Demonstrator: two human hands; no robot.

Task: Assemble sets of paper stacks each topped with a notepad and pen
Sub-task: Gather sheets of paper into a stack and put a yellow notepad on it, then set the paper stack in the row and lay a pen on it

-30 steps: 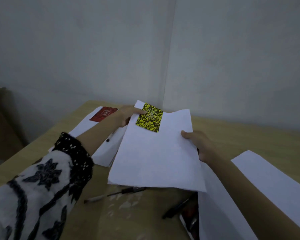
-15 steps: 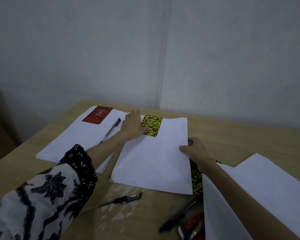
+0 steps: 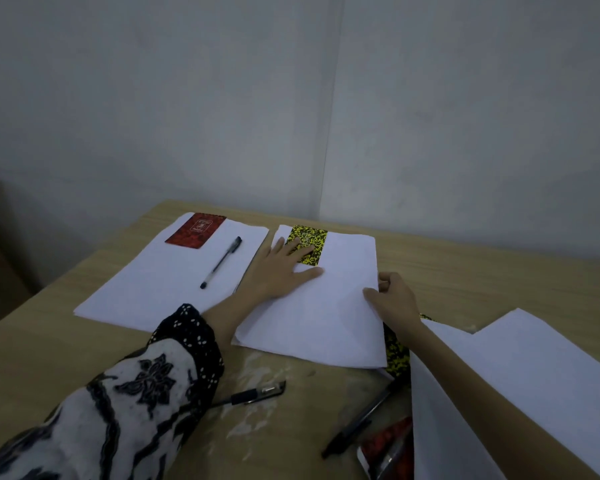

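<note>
**Second set lacks its pen; loose sheets may slide**

Nearest to the person, a black pen with a clear clip (image 3: 257,393) lies loose on the light wooden counter (image 3: 499,271), its long axis running left to right with the clip end toward the right. A second dark pen (image 3: 357,426) lies diagonally beside a loose white paper pile (image 3: 520,382) under the right forearm. A second yellow-and-black patterned notepad (image 3: 397,351) shows only partly from under the papers there.

In the middle lies the white paper stack (image 3: 312,323), its long axis running away from the person and leaning a little to the right. The right hand (image 3: 394,299) pinches its right edge with curled fingers. The left hand (image 3: 284,265) lies flat and open on the sheets, fingertips touching the yellow-and-black patterned notepad (image 3: 309,242) at the far left corner; the long side of this notepad follows the stack.

I think the danger is here: if the right hand pulls the edge while the left one lifts, the top sheets may fan out and the notepad may slip off. The stack's left side also comes very close to the finished set, so a push could disturb it.

Farther left, the finished white paper stack (image 3: 167,282) carries a red patterned notepad (image 3: 196,230) and a black capped pen (image 3: 221,262), pointing away and slightly right.
</note>
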